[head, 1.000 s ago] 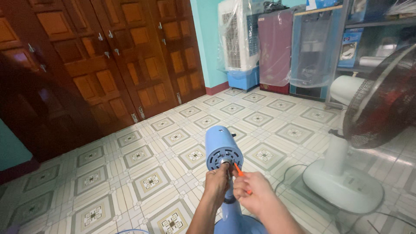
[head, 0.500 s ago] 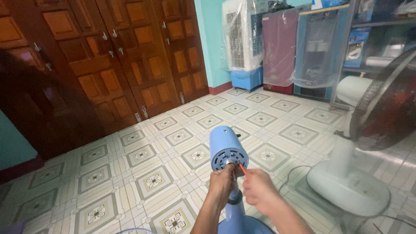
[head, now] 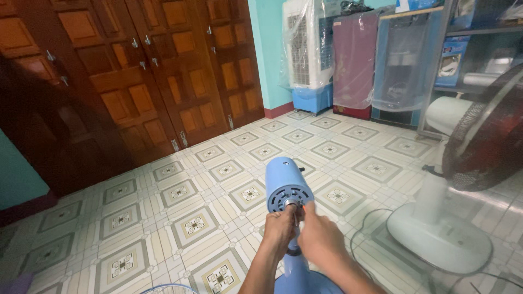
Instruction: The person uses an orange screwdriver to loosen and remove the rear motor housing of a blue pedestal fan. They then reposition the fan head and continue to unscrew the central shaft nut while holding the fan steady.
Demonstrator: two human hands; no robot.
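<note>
Just above both hands, the blue fan motor head (head: 289, 188) stands bladeless on its stand. Left hand (head: 280, 226) and right hand (head: 320, 235) meet, fingers pinched together at its front shaft, seemingly steadying it. A white standing fan (head: 468, 179) sits well right.

A patterned tile floor (head: 180, 190) is seen throughout. Wooden doors (head: 136, 81) are set at ten o'clock, a teal wall (head: 267, 49) at twelve, plastic-wrapped appliances (head: 354, 60) at one.
</note>
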